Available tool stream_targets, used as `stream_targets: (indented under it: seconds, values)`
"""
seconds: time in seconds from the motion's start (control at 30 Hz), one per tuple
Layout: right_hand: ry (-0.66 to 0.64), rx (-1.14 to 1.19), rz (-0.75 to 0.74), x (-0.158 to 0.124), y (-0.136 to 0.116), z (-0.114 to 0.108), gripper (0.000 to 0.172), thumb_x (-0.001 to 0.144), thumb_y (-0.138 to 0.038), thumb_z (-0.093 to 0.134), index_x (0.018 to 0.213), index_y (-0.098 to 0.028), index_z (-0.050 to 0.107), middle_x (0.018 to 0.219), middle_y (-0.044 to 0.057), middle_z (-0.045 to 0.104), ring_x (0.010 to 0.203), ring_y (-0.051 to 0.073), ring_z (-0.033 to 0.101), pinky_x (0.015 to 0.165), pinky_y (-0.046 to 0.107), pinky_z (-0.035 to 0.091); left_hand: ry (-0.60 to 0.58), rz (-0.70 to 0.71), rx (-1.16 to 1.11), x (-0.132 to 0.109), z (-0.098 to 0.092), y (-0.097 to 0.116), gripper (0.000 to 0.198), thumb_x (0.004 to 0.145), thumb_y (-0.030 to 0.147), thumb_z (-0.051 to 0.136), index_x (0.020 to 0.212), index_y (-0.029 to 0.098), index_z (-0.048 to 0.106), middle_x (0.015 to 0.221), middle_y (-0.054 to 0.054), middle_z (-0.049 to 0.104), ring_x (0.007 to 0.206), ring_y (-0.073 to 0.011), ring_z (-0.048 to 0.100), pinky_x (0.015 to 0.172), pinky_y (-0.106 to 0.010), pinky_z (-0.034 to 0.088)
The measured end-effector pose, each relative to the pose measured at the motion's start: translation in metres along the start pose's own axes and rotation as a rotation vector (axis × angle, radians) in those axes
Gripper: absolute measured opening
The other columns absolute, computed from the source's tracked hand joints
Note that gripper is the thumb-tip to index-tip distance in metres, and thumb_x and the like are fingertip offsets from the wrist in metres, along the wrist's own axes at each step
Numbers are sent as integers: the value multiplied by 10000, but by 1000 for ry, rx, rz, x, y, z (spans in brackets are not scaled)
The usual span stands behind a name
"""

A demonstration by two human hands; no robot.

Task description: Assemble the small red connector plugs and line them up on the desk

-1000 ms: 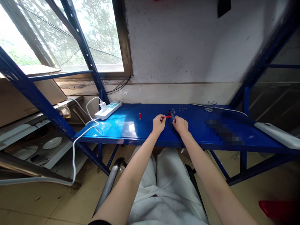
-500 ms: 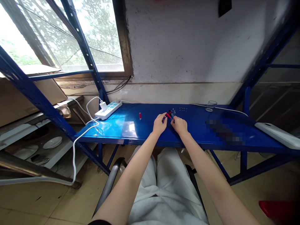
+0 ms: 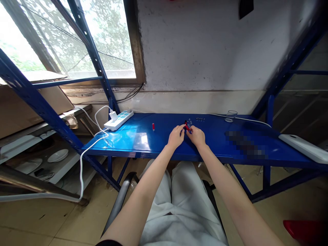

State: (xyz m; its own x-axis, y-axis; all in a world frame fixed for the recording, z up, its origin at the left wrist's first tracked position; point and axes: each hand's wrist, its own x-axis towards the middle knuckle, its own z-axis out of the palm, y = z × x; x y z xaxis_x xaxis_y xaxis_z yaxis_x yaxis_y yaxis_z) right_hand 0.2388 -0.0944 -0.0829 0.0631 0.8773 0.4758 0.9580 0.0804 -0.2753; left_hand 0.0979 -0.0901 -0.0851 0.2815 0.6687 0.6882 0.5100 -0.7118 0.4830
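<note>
The right hand's [image 3: 196, 136] fingers pinch a small red piece [image 3: 187, 127] just above the blue table [image 3: 159, 148]. The left hand's [image 3: 176, 136] fingertips meet its other end, thumb slightly apart; whether they grip, I cannot tell. Just beyond lie small clear pieces [image 3: 190, 122]. Farther left stands a red tube [image 3: 153, 126]; off right, a clear glass [image 3: 231, 117].

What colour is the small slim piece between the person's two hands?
Red; the small slim piece shows best in the head view.
</note>
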Motion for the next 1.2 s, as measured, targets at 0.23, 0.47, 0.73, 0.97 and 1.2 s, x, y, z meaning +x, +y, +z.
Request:
stream_targets:
  seconds: [0.23, 0.47, 0.73, 0.97, 1.2]
  values:
    - [-54, 37, -104, 0, -2, -2, 147, 823, -294, 451, 845, -200, 562, 759, 42, 629, 683, 158, 565, 514, 223, 283, 78, -66, -72, 1, 1, -3, 163, 873, 267, 426, 932, 182, 552, 900, -47, 609, 755, -127, 566, 676, -241, 469]
    - [-67, 13, -149, 1, 0, -1, 159, 823, -281, 455, 830, -189, 585, 755, 55, 637, 667, 161, 568, 503, 226, 273, 39, -120, -127, 2, 3, -7, 130, 840, 277, 474, 887, 184, 551, 851, -36, 611, 704, -117, 552, 652, -242, 457]
    - [-72, -49, -227, 1, 1, 2, 180, 844, -275, 429, 806, -176, 574, 713, 60, 633, 617, 151, 560, 495, 229, 259, -2, -170, -123, 3, 2, -5, 131, 828, 282, 481, 871, 188, 562, 818, -33, 619, 712, -128, 560, 665, -256, 469]
    - [-53, -98, -245, 3, 4, 7, 180, 839, -278, 433, 792, -176, 574, 713, 62, 639, 622, 160, 566, 497, 237, 250, -91, -130, 14, 10, -5, -7, 134, 823, 253, 487, 874, 184, 591, 809, -35, 632, 743, -141, 556, 668, -255, 451]
    - [-53, 10, -231, 0, -2, 4, 250, 857, -362, 421, 864, -180, 592, 692, 54, 632, 591, 153, 559, 491, 226, 291, -345, -5, 263, 47, -42, 2, 116, 782, 238, 542, 797, 190, 648, 832, -29, 658, 850, -187, 544, 768, -308, 418]
